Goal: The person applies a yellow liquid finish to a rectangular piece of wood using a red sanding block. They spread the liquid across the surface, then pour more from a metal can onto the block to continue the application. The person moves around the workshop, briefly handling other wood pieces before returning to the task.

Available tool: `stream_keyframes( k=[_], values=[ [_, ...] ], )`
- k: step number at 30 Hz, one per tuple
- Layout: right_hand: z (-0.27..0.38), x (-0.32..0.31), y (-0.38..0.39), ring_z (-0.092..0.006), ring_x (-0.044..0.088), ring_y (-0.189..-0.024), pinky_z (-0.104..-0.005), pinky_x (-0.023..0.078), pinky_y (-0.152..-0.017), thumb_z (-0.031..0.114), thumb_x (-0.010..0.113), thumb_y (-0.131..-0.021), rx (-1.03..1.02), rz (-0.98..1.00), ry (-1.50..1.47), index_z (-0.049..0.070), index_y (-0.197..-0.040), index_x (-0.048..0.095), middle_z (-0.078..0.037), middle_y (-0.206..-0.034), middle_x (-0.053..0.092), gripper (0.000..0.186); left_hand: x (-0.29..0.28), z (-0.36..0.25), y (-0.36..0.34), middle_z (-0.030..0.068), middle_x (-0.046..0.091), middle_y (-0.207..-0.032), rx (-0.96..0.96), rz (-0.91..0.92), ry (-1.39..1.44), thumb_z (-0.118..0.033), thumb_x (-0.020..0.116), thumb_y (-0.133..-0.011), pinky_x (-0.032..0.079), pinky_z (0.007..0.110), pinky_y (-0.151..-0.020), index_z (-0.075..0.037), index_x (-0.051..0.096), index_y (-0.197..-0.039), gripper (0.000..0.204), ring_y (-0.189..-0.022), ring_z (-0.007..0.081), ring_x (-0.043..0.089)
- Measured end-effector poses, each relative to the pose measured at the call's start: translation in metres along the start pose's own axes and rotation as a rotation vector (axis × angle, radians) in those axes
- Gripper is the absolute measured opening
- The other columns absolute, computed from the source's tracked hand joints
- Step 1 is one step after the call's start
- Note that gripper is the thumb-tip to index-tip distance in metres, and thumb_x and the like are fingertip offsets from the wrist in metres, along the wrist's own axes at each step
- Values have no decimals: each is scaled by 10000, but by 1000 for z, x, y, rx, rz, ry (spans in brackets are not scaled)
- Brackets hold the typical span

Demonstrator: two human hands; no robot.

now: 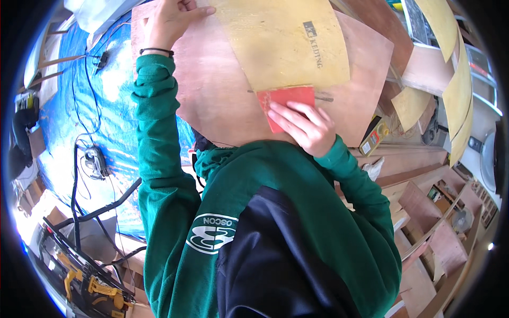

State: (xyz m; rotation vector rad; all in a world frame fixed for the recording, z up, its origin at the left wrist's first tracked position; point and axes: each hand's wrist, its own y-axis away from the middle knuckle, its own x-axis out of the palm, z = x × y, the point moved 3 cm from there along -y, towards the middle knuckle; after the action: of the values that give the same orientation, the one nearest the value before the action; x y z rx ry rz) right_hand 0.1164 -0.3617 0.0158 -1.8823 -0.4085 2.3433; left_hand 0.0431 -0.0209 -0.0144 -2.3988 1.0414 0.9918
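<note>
At the top of the head view, my left hand point(177, 18) rests over a pinkish plywood board point(204, 74). Its thumb stretches out to touch the left edge of a yellowish sheet point(289, 40); its other fingers curl loosely and hold nothing visible. My right hand point(306, 124) grips a red flat square spreader point(289, 98), fingers laid over its face. The spreader's upper edge meets the sheet's near edge. The sheet lies on the board, has a dark printed mark and looks shiny in places. My right thumb is hidden.
Blue plastic sheeting point(58, 119) covers the floor at left, with cables and a power tool point(94, 161) on it. A yellow and black box point(374, 135) stands right of the board. Thin curved yellow sheets point(461, 87) hang at far right, above wooden compartments point(421, 204).
</note>
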Motion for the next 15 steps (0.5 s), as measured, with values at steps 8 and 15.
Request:
stream_keyframes(
  k=[8, 15],
  values=[
    [-18, -71, 29, -187, 630, -783, -282, 502, -651, 21, 635, -811, 295, -390, -384, 49, -1065, 683, -78, -1055, 686, 260, -8, -16, 3, -58, 406, -602, 31, 1, 13, -338, 818, -734, 300, 254, -506, -38, 551, -692, 404, -566, 75, 347],
    [-142, -80, 271, -154, 556, -991, -306, 449, -894, 94, 587, -889, 1284, -1648, -576, -5, -1203, 474, -94, -1136, 581, 348, -13, 2, 5, -62, 441, -619, -62, 17, -18, -265, 817, -752, 288, 205, -530, -19, 583, -694, 344, -597, 43, 354]
  ],
)
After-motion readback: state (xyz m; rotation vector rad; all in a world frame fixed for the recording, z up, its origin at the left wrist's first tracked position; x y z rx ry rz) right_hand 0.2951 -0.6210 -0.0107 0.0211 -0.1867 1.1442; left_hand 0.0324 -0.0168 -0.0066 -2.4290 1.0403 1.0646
